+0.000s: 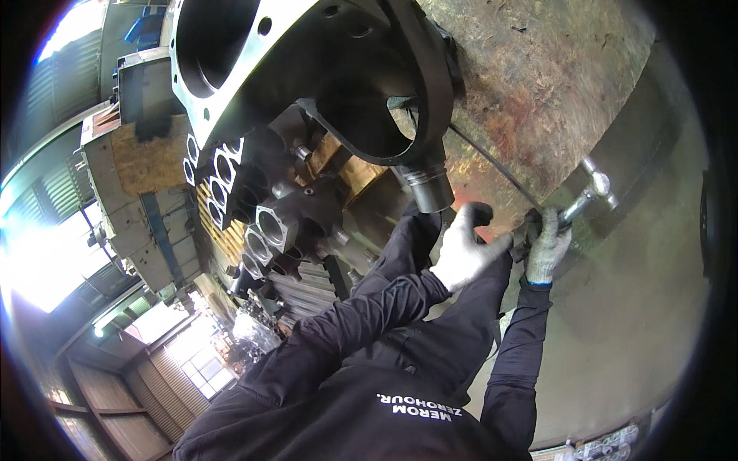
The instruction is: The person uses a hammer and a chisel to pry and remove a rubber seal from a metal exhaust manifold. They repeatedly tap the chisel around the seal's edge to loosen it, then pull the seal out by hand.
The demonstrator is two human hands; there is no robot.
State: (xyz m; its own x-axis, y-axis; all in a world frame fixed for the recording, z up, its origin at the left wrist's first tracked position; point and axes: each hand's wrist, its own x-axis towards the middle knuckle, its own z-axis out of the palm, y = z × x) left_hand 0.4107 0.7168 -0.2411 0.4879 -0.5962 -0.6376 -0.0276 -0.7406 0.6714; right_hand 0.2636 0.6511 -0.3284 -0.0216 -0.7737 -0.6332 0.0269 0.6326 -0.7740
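Hammer [592,192], steel-headed with a metal shaft, is sitting at about three o'clock in my view, its head lying against the edge of a rusty steel plate [538,84] that is filling the upper right. I am watching the right hand [547,247], gloved in grey knit, closing its fingers around the lower shaft, seemingly so the head can be swung at that edge. The left hand [465,250], also gloved, is resting just beside it at the plate's rim, its fingers curled and the thumb raised; whether it is gripping anything I cannot tell. A thin dark strap or cable [492,165] is running across the plate toward the hands. At twelve o'clock a large machined casting [323,69] with bored holes is looming overhead, and at nine o'clock smaller bored metal blocks [261,223] are lying stacked on timber, kept off the floor.
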